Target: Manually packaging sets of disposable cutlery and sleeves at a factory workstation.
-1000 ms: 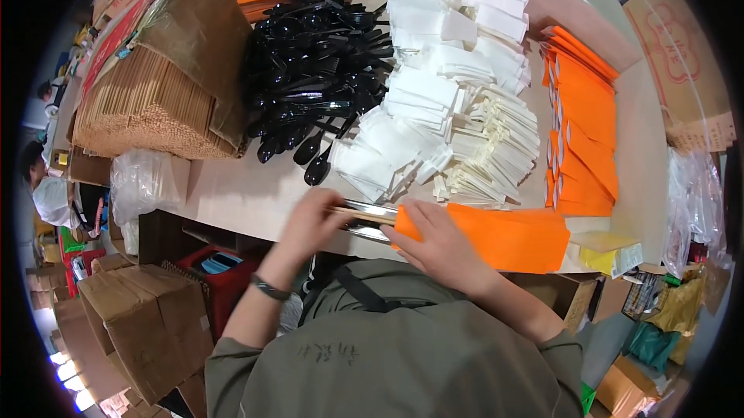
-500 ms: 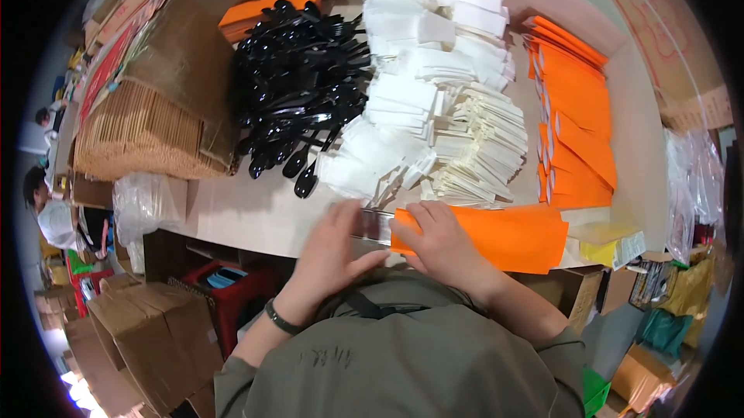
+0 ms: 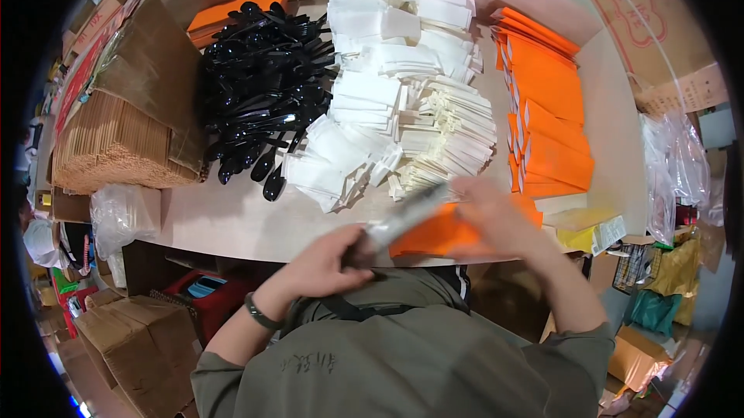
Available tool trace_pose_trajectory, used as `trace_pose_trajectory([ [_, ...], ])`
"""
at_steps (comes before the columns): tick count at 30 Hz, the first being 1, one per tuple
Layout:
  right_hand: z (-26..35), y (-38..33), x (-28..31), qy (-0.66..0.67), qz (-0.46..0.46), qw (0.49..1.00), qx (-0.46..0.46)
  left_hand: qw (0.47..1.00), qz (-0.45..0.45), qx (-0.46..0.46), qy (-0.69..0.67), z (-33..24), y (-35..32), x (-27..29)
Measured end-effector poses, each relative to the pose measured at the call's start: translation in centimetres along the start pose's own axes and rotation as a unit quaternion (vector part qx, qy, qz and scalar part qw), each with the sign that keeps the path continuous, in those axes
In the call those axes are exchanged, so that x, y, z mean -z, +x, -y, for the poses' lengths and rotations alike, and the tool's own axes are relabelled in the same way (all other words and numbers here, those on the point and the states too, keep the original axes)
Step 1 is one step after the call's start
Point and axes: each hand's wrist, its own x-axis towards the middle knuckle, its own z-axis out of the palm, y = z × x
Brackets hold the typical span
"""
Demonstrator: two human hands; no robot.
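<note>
We see the left hand (image 3: 325, 264) at the near edge of the table (image 3: 209, 216), its fingers and thumb clamped on the lower end of a long silvery packet (image 3: 407, 219). The packet is blurred, so we cannot make out what it contains; it slants up from that grip toward the right, its far end near the right hand (image 3: 500, 220). That hand is blurred too, above an orange sleeve (image 3: 422, 236) lying flat at the table's front edge, and we cannot tell whether its fingers are apart or closed on anything.

Beyond the hands we find a heap of white paper slips (image 3: 368, 96) in the middle, with a pile of cream strips (image 3: 457, 127) at its right side. Black spoons (image 3: 263, 84) crowd together to the left, near a cardboard box (image 3: 159, 77) packed with tan sticks (image 3: 116, 143). Over on the right we have a spread of orange folders (image 3: 546, 92). A clear plastic bag (image 3: 124, 216) sits below the box, and a dark band (image 3: 262, 312) circles the left wrist.
</note>
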Motion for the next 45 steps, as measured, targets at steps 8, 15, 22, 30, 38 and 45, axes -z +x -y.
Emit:
trace_pose_trajectory([
  [8, 5.7, 2.9, -6.5, -0.153, -0.043, 0.987, 0.019, 0.997, 0.050, 0.032, -0.042, -0.1, 0.5, 0.0],
  [15, 6.1, 3.6, -9.2, -0.095, 0.026, 0.950, -0.295, 0.962, -0.188, 0.065, 0.187, 4.1, -1.8, -0.1],
  [22, 6.9, 5.9, -12.8, -0.001, 0.000, 0.976, -0.219, 0.947, -0.078, 0.028, 0.311, 3.3, -2.2, 2.1],
  [30, -2.1, 2.3, -4.4, -0.069, -0.150, 0.971, -0.172, 0.925, -0.232, -0.077, 0.292, 4.2, 0.0, 2.5],
  [38, -0.8, 3.3, -0.7, -0.182, -0.074, 0.948, -0.252, 0.901, -0.312, -0.090, 0.289, 4.8, 1.7, 5.6],
  [45, 3.6, 14.4, -6.0, -0.064, -0.074, 0.983, -0.156, 0.797, -0.443, -0.086, 0.402, 5.6, 1.7, 15.1],
])
